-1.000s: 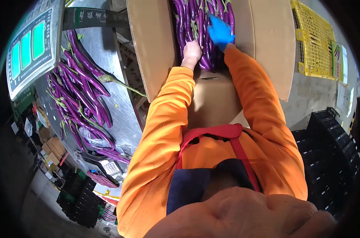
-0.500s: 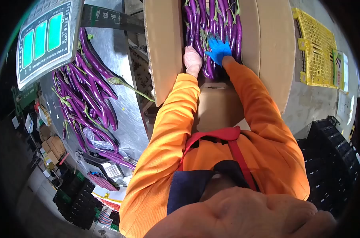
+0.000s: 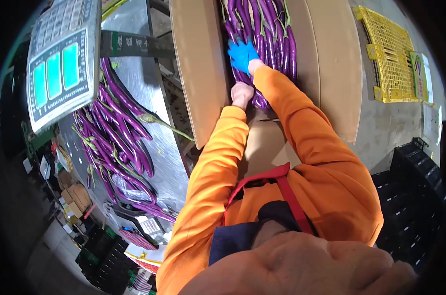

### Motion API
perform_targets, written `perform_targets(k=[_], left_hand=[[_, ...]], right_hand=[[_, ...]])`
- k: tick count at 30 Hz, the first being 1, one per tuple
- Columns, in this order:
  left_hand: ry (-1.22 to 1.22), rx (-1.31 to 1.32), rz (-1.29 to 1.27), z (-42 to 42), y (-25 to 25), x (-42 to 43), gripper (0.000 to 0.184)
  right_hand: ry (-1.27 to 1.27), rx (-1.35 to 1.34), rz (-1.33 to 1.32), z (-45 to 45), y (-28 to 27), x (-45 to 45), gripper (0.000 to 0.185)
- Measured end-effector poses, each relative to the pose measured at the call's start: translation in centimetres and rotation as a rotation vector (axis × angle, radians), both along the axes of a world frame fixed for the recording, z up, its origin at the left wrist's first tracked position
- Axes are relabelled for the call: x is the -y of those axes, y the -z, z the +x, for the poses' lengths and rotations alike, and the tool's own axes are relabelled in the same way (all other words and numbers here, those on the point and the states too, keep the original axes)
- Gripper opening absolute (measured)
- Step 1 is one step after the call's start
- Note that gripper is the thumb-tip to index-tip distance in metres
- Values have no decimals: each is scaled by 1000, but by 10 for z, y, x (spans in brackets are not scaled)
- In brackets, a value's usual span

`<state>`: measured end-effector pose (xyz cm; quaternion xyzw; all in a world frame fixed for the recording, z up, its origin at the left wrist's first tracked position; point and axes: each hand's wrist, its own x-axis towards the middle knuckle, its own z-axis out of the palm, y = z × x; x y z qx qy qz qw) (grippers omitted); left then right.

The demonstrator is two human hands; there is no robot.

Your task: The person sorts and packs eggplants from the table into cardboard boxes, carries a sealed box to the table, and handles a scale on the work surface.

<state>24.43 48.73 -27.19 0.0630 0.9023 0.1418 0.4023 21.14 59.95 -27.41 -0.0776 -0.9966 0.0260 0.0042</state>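
- Upper centre: gloved right hand (image 3: 242,56) spread flat over eggplants (image 3: 269,46) in the carton (image 3: 333,73);
- just below: bare left hand (image 3: 242,94) curled against eggplants; cannot tell its grip

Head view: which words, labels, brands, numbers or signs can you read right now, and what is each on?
No text reads clearly enough to quote.
Scale display: small print around three lit windows, too small; no digits can be made out.
Scale keypad: key markings too small.
Dark scale post: pale Chinese characters, too blurred to quote.
Green-edged panel: any print too small.
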Motion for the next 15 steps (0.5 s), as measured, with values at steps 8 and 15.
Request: perform_targets(k=[8,15], left_hand=[[152,-84,-124,-4,64,12,45],[24,43,-192,1,21,1,40]], right_hand=[[-78,0,-48,12,36,7,47],[179,-106,-165,39,-40,-29,61]])
